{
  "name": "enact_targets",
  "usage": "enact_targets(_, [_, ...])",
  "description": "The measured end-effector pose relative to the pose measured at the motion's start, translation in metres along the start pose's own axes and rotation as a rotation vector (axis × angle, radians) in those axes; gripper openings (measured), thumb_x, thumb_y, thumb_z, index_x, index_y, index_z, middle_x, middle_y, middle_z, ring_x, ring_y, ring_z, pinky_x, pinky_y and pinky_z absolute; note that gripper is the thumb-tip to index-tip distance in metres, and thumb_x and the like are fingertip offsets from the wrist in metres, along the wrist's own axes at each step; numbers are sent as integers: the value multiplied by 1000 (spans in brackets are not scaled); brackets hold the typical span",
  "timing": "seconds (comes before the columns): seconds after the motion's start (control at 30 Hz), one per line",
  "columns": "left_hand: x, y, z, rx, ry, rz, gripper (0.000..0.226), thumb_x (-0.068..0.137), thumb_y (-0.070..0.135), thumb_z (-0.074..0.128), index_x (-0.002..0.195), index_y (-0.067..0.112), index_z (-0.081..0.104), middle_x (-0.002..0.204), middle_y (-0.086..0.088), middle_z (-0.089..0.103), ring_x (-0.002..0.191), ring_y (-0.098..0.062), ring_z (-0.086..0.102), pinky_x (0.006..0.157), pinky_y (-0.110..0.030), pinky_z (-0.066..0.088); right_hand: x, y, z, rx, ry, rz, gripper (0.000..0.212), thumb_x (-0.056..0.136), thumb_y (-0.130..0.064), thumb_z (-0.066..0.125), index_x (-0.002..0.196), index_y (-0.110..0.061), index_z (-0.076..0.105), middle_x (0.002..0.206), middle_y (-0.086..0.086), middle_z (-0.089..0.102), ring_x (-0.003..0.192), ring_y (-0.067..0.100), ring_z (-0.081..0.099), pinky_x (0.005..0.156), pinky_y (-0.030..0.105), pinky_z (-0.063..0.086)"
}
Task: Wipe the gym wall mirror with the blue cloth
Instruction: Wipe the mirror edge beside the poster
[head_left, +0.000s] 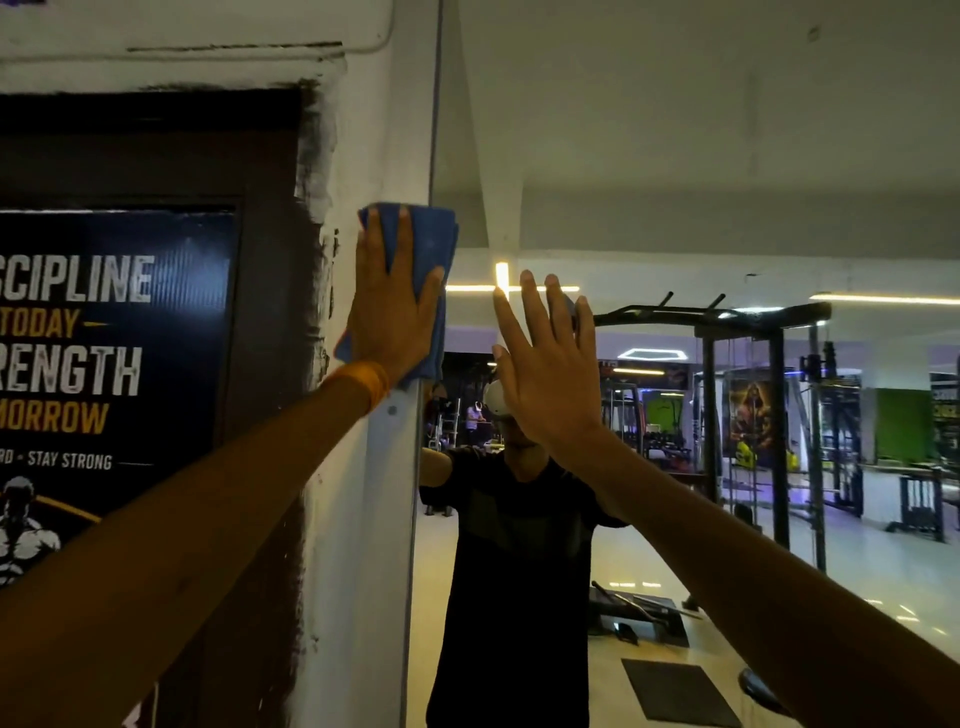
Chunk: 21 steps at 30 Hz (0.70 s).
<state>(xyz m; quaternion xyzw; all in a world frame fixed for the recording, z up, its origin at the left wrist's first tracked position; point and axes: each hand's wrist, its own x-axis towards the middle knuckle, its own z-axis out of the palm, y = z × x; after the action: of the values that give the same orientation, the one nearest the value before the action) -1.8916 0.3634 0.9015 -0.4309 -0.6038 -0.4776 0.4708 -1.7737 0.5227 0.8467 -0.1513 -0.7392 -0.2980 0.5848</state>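
The big wall mirror (675, 156) fills the right side of the view and reflects the gym. Its left edge runs down a metal frame strip (423, 130). My left hand (387, 312) presses the folded blue cloth (428, 244) flat on that upper left edge, fingers straight and spread; the cloth overlaps both frame and white wall. My right hand (545, 374) lies flat against the glass to the right of the cloth, fingers straight, holding nothing. An orange band circles my left wrist.
A white wall pillar (358, 130) borders the mirror on the left. Further left hangs a dark poster (114, 332) in a brown frame. The mirror shows a person in a dark shirt, a power rack and gym machines.
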Motion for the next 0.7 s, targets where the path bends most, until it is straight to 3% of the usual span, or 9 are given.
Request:
enact_targets(0.13, [-23, 7, 4, -16, 71, -16, 77, 106, 50, 43, 164, 9, 14, 171, -19, 8, 156, -35, 14, 122, -32, 8, -1, 3, 4, 3, 25, -7, 65, 107, -53, 18, 164, -22, 17, 171, 14, 11, 158, 36, 7, 125, 59, 15])
enact_targets(0.27, [-103, -9, 3, 41, -8, -10, 68, 106, 49, 36, 165, 22, 12, 173, -6, -3, 159, -29, -1, 126, -45, 7, 1, 0, -2, -48, -18, -9, 66, 106, -53, 13, 165, -23, 6, 172, 13, 2, 158, 35, 0, 125, 58, 11])
enact_targets(0.37, [-63, -7, -2, 46, -16, 3, 70, 107, 46, 38, 165, 18, 10, 172, -11, -3, 159, -32, 0, 128, -49, 8, 0, 2, -1, -17, -21, -5, 67, 106, -54, 9, 165, -23, 6, 172, 12, 2, 158, 35, 0, 125, 60, 12])
enact_targets(0.47, [11, -3, 0, 69, 7, 36, 80, 103, 57, 33, 164, 11, 9, 171, -21, 4, 157, -40, 10, 128, -55, 13, 1, 1, -7, -9, -39, -3, 69, 104, -56, 6, 164, -23, 8, 172, 13, 4, 158, 36, 1, 124, 61, 12])
enact_targets(0.6, [-18, -2, 9, 88, 76, 48, 75, 106, 47, 34, 163, 4, 12, 170, -21, 4, 158, -35, 0, 128, -34, -9, 1, 0, -7, -29, -44, -3, 69, 105, -56, 4, 164, -22, 10, 171, 14, 7, 158, 37, 5, 125, 60, 13])
enact_targets(0.7, [-91, -10, 9, 189, 19, 162, 70, 106, 33, 36, 162, 1, 10, 171, -19, 5, 159, -33, 1, 129, -39, -5, 3, 0, -7, -50, -65, 6, 70, 104, -57, -3, 164, -23, 9, 171, 14, 8, 158, 37, 6, 124, 60, 14])
